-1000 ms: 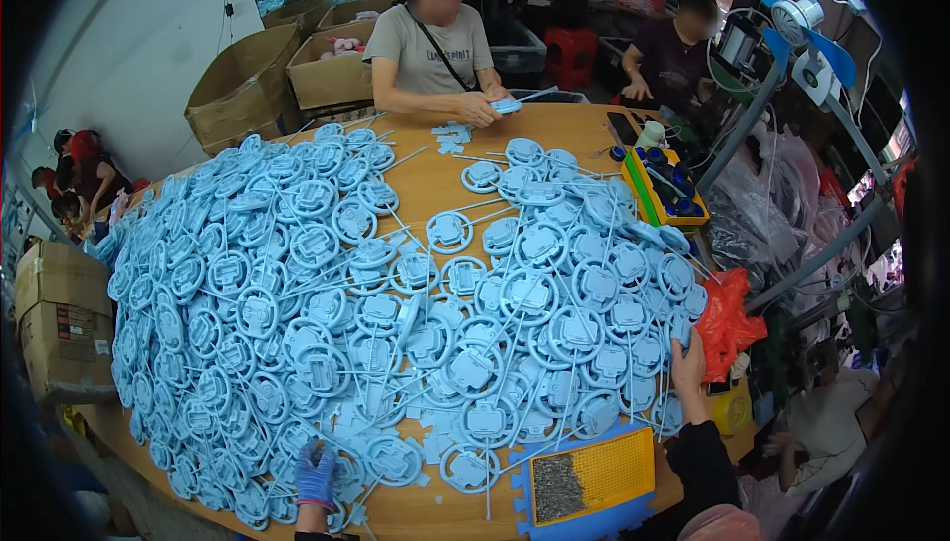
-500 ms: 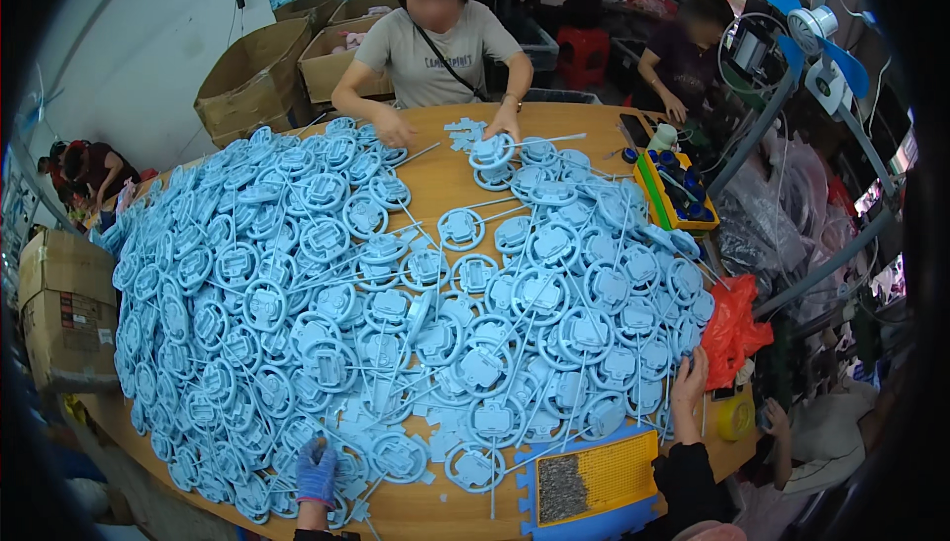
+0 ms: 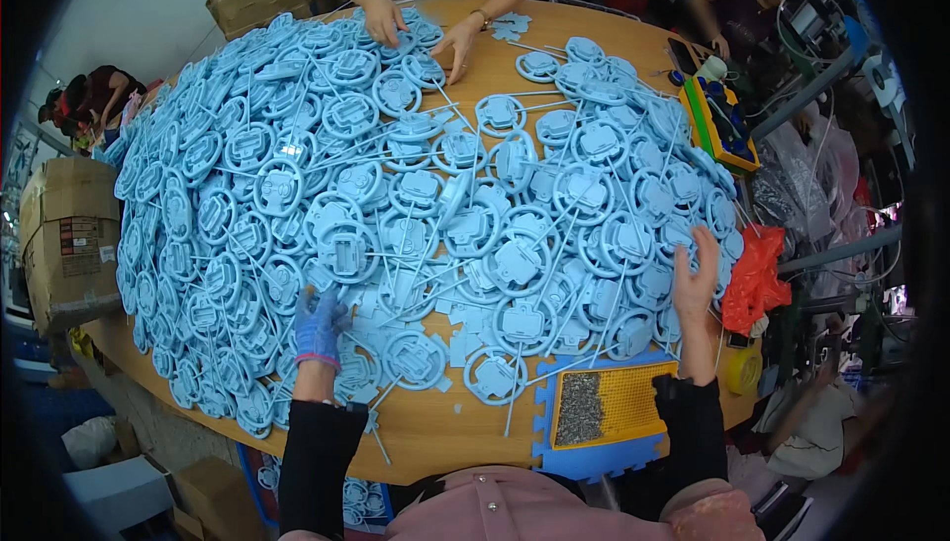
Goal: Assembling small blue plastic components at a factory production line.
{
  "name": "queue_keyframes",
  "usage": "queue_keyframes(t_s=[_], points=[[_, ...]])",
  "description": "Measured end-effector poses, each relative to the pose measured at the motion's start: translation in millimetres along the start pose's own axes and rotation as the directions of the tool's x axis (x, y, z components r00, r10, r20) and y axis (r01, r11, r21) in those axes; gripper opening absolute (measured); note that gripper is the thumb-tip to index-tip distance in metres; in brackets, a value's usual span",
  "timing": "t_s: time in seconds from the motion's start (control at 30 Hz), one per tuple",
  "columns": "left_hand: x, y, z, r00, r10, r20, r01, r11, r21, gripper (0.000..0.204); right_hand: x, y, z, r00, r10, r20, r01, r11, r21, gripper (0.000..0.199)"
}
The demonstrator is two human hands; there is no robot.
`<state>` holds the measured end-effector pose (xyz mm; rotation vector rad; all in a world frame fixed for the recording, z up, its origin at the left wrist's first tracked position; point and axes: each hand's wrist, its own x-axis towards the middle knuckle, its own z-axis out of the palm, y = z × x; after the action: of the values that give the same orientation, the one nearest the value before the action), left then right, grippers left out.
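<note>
A big heap of light blue round plastic parts (image 3: 416,195) with thin sprue sticks covers a round wooden table (image 3: 445,432). My left hand (image 3: 319,325), in a blue glove, rests on the parts at the near left of the heap. My right hand (image 3: 695,279), bare, lies flat with fingers spread on the parts at the heap's right edge. Neither hand clearly grips a single piece. Small flat blue pieces (image 3: 463,328) lie loose between my hands.
A yellow tray (image 3: 633,402) with grey screws sits on a blue foam mat at the near edge. Across the table, a person's two hands (image 3: 421,31) touch the parts. A yellow box (image 3: 727,125), red bag (image 3: 754,279) and cardboard boxes (image 3: 69,239) stand around.
The view has moved closer over the table. My left hand has moved up onto the heap, and my right hand has reached further in over the parts.
</note>
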<state>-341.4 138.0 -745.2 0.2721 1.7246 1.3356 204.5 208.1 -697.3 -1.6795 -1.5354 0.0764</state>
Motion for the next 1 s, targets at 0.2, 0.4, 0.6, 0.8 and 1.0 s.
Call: queue_keyframes(t_s=[0.2,0.4,0.6,0.8,1.0], points=[[35,5,10,0.995,-0.079,0.063,0.082,0.996,-0.044,0.078,14,-148,113,0.86,-0.43,0.275,0.385,0.9,0.205,0.041],[46,12,26,0.985,-0.119,0.123,0.125,0.991,-0.04,0.079,19,-225,187,0.648,-0.588,0.484,0.594,0.788,0.162,0.061],[28,22,42,0.989,-0.149,0.023,0.151,0.972,-0.178,0.08,21,-234,225,0.495,-0.311,0.812,0.64,0.762,-0.099,0.077],[28,18,46,0.992,-0.121,0.035,0.125,0.973,-0.193,0.087,48,-166,209,0.708,-0.28,0.649,0.446,0.889,-0.103,0.059],[34,10,43,0.996,-0.068,0.066,0.087,0.932,-0.353,0.077,88,-73,149,0.975,0.012,0.224,-0.055,0.981,0.188,0.035]])
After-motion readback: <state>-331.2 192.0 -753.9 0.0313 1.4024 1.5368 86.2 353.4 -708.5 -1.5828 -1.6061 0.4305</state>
